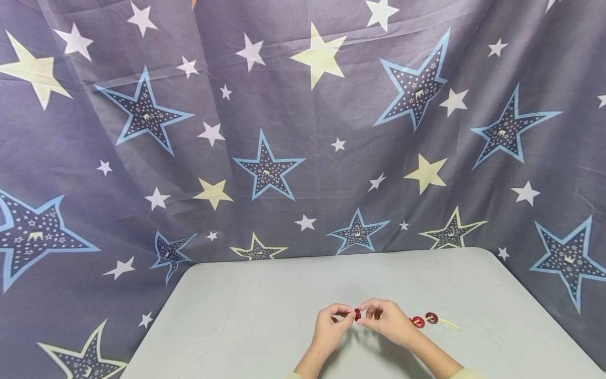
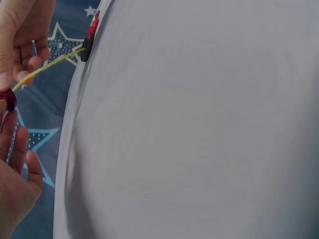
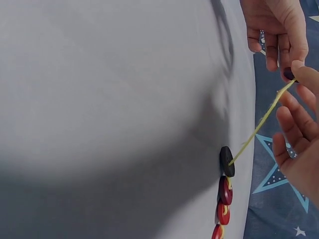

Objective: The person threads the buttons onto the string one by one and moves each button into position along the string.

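A dark red button (image 1: pixel 357 315) sits pinched between the left hand (image 1: pixel 331 323) and right hand (image 1: pixel 385 318), at 6 o'clock on the table (image 1: pixel 265 300). The yellow cord (image 3: pixel 259 124) trails toward 3 o'clock through more strung buttons (image 1: pixel 424 319). Bare tabletop spreads toward 12. Only the right wrist view shows four strung buttons.

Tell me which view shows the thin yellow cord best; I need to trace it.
The right wrist view: the thin yellow cord runs clear from threaded red buttons to fingertips. The left wrist view shows a shorter stretch; the head view only its tail.
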### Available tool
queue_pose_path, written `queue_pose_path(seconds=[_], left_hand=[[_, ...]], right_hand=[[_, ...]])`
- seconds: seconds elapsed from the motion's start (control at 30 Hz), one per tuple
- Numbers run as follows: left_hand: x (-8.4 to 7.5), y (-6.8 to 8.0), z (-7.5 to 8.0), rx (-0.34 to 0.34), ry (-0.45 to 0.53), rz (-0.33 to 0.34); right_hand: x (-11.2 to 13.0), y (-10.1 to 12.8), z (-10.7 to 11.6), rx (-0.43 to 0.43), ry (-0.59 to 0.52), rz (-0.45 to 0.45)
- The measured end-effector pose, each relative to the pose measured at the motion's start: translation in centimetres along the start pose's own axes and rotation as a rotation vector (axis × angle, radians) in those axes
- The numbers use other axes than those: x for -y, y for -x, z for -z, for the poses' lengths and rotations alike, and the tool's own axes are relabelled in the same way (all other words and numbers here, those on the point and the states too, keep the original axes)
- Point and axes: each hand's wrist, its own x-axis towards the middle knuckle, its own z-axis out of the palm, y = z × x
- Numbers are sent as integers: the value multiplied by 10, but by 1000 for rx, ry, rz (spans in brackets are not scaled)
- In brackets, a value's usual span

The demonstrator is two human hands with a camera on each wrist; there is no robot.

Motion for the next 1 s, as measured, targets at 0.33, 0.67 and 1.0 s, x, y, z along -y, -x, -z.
queue_pose_path(seconds=[0.33,0.67,1.0], left_hand=[[2,0,3,22,7,-14],[2,0,4,25,-3,-20],[4,0,7,38,-40,0]], right_hand=[[-1,1,-3,-58,184,205],[3,1,-3,-153,515,317],[4,2,-1,-128,605,309]])
